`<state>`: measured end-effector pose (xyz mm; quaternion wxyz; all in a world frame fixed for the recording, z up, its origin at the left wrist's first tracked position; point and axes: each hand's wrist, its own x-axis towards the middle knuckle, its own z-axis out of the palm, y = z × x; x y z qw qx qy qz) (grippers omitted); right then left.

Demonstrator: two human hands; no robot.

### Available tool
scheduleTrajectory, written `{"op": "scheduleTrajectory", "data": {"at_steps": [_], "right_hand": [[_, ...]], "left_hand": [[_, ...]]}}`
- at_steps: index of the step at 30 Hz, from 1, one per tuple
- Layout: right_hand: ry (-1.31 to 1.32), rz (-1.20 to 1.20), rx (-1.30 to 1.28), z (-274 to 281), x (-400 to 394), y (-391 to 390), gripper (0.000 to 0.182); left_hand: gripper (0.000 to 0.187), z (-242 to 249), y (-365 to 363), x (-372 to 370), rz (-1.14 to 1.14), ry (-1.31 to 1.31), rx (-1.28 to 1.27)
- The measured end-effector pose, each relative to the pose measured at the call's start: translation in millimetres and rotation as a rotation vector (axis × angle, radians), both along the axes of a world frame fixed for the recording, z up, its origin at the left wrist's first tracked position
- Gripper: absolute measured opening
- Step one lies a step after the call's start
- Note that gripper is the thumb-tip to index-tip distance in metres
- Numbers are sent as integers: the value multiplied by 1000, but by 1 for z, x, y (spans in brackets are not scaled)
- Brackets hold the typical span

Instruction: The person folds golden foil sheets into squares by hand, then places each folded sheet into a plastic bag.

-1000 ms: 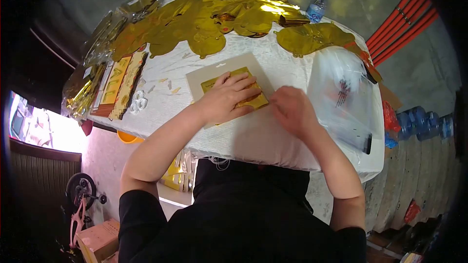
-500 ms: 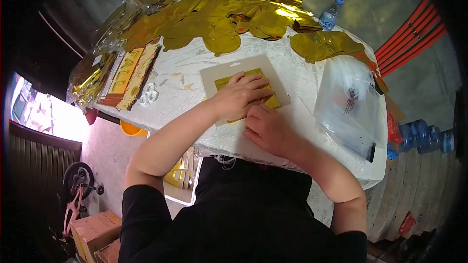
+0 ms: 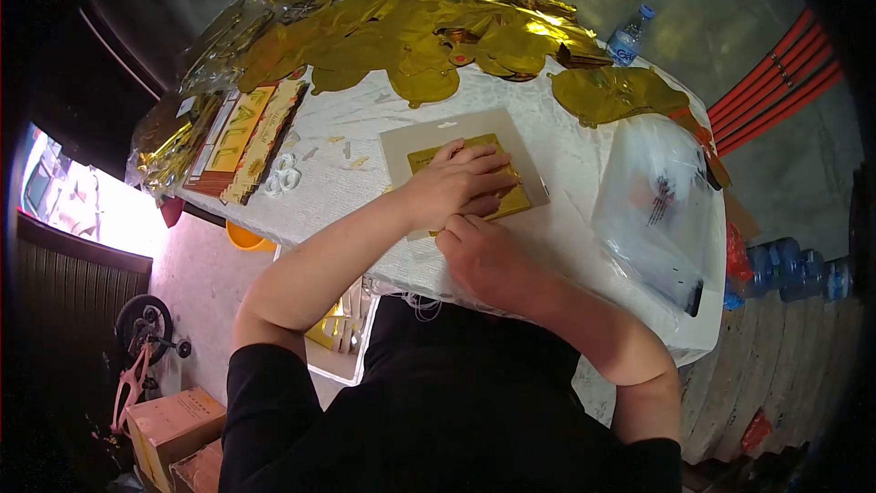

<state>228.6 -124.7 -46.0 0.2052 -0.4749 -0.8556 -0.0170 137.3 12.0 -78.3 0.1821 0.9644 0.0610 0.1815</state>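
Observation:
My left hand [image 3: 461,187] lies flat, fingers spread, over a folded gold foil piece [image 3: 513,204], which rests on a grey-beige card [image 3: 399,148] with a hanging slot. Close below it, my right hand [image 3: 484,256] has its fingers bent together at the card's lower edge; whatever they may pinch is too small to make out. Beyond the card, a heap of flat gold foil balloons [image 3: 365,32] spreads along the far side of the white-covered table [image 3: 347,205].
Clear plastic bags [image 3: 648,210] lie at the right, near a water bottle [image 3: 630,36]. On the left are printed banners [image 3: 242,141], white ribbon rolls [image 3: 283,173] and bagged foil [image 3: 164,151]. An open white box [image 3: 342,338] stands below the table's front edge.
My right hand has shifted left along the lower edge of the gold piece. My left hand stays on top of it. The whole view has moved slightly.

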Motion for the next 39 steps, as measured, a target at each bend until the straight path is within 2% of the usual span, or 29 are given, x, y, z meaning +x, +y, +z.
{"op": "scheduleTrajectory", "data": {"at_steps": [7,11,14,16,17,19,21,23,24,25,26,27,29,30,32,34,36,37,39], "right_hand": [[-40,7,-103,-1,-5,4,13],[-35,25,-104,-7,-1,10,11],[-129,111,-29,-5,6,12,9],[65,-6,-387,1,11,9,12],[67,-5,-387,2,15,6,12],[318,48,-398,3,32,-5,16],[501,-32,-559,28,53,-21,17],[691,-177,-572,49,81,-44,12],[852,-248,-473,64,93,-59,6],[974,-298,-264,61,109,-75,7],[948,-230,-94,83,123,-81,10],[883,-300,78,98,140,-94,15],[1196,-235,248,117,164,-120,26],[1335,-70,232,120,168,-132,26],[1373,153,-133,120,168,-151,21],[1377,90,-389,103,155,-155,17],[1252,64,-674,90,146,-148,14],[1256,62,-669,84,140,-146,14],[1201,-16,-858,72,130,-141,17]], "left_hand": [[43,3,-2,1,22,42,2],[44,5,-2,0,33,75,32],[44,8,-3,1,25,96,27],[41,9,-5,0,23,81,18],[39,9,-5,-1,23,63,9],[39,11,-7,-2,31,70,5],[39,15,-8,-3,42,76,-1],[40,17,-9,-2,41,125,0],[40,17,-9,-2,38,125,0],[41,16,-8,-2,42,123,-3],[41,15,-8,-1,44,122,-8],[41,16,-9,-1,35,120,-6],[41,18,-9,-2,45,120,17],[41,17,-10,-1,30,117,22],[40,18,-9,-1,34,108,55],[40,23,-10,-1,10,46,125],[39,30,-12,-6,-8,-10,189],[41,32,-12,-11,-15,6,232],[42,35,-13,-15,-30,28,274]]}}
